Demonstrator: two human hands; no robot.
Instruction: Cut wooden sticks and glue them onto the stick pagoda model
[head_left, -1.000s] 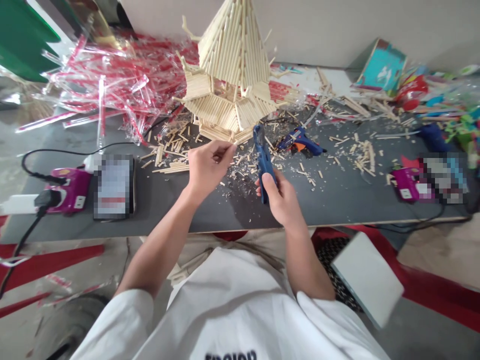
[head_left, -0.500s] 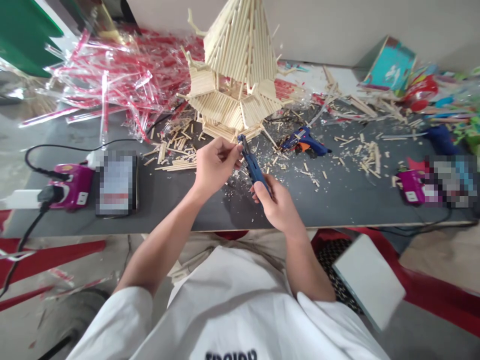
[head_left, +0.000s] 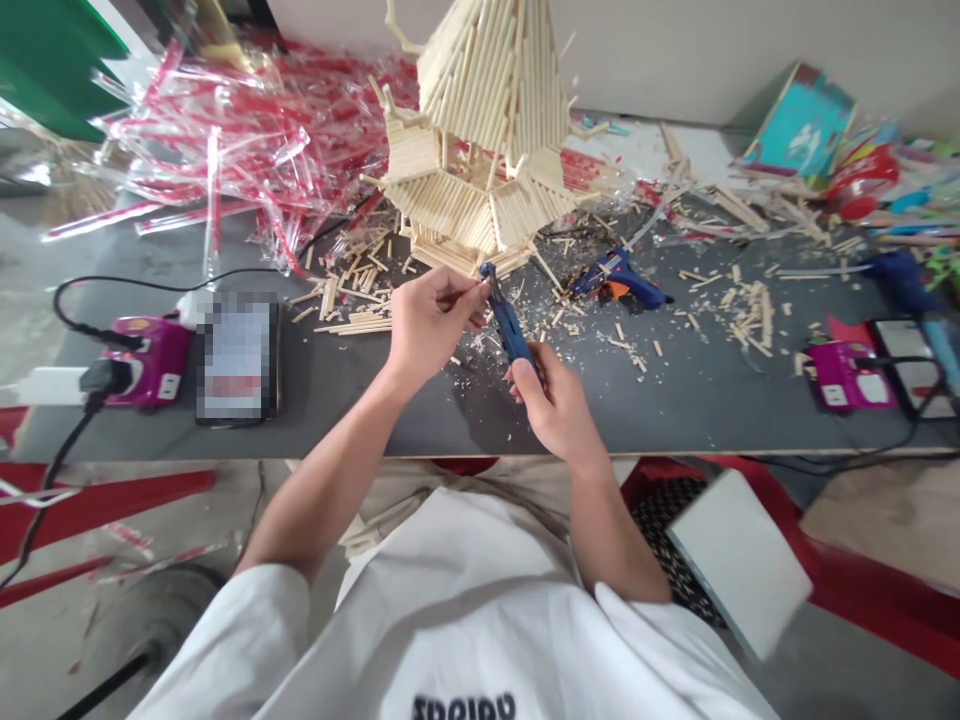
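Note:
My right hand (head_left: 562, 405) is closed around the handles of blue pliers (head_left: 511, 328), whose head points away from me toward the model. My left hand (head_left: 431, 322) is closed in a pinch right beside the jaws; whatever lies between its fingertips is too small to make out. Just beyond both hands stands a pagoda-like model (head_left: 487, 200) built of thin wooden sticks, with a tall pointed roof and a flared lower roof. Loose wooden sticks (head_left: 360, 325) lie to the left of my left hand, and small wood crumbs are scattered under the pliers.
A blue glue gun (head_left: 622, 280) rests right of the model. Red-and-clear plastic wrappers (head_left: 225, 150) are heaped at the back left. Along the left side sit a phone (head_left: 238, 360) and a purple power adapter (head_left: 146, 360) with cables. Another purple adapter (head_left: 847, 375) is at the right.
The view has shifted slightly, so the model and tabletop things appear a little further right. Both hands keep nearly the same pose around the pliers.

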